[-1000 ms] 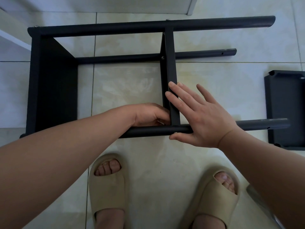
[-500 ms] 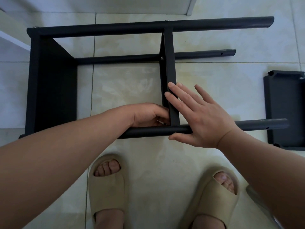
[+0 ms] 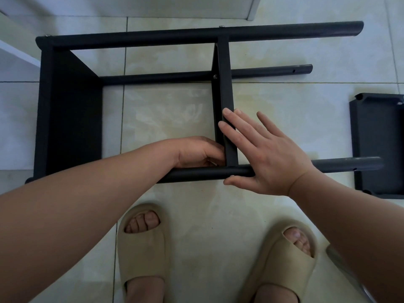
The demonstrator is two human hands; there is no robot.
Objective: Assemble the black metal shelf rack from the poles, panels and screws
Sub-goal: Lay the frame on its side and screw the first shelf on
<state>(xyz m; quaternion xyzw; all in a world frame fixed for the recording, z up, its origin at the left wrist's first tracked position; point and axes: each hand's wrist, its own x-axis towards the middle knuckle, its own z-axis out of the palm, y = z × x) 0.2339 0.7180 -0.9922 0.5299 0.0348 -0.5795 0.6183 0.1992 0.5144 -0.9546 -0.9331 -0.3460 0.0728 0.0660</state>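
Lying sideways, black rack looks matte; half-assembled.

Black rack lies on its side, centre frame. Poles run horizontal. End panel at left, middle panel crosswise, screw seated in it. Loose panel lies flat at right edge.

**A room in a home**

Glossy pale tiles with thin grout lines cover the floor. The person stands on them in beige open-toed slippers, bare toes showing. A white board edge rises at the far side, and another white edge juts in at the left. A half-built black rack lies on the tiles.
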